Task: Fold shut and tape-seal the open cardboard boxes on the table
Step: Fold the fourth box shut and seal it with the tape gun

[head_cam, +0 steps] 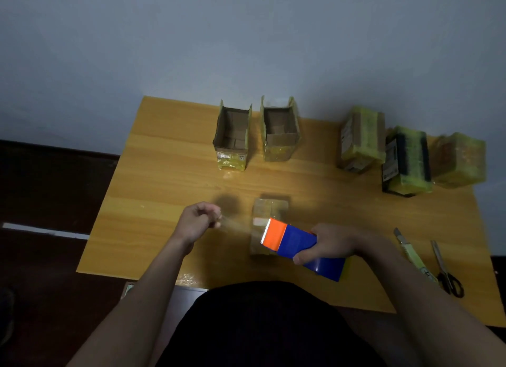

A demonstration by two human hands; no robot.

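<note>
A small closed cardboard box (269, 207) sits mid-table, partly hidden behind the tape dispenser. My right hand (332, 243) grips the blue and orange tape dispenser (297, 242) just above the box's near end. My left hand (201, 221) is to the left of the box, fingers pinched on the free end of a clear tape strip (236, 225) stretched from the dispenser. Two open cardboard boxes (232, 136) (280, 131) stand upright at the back of the table with flaps raised.
Three sealed boxes wrapped in yellow tape (361, 139) (408, 161) (460, 161) sit at the back right. A utility knife (410, 254) and scissors (446, 270) lie at the right. The wooden table (164, 175) ends near my body; dark floor lies left.
</note>
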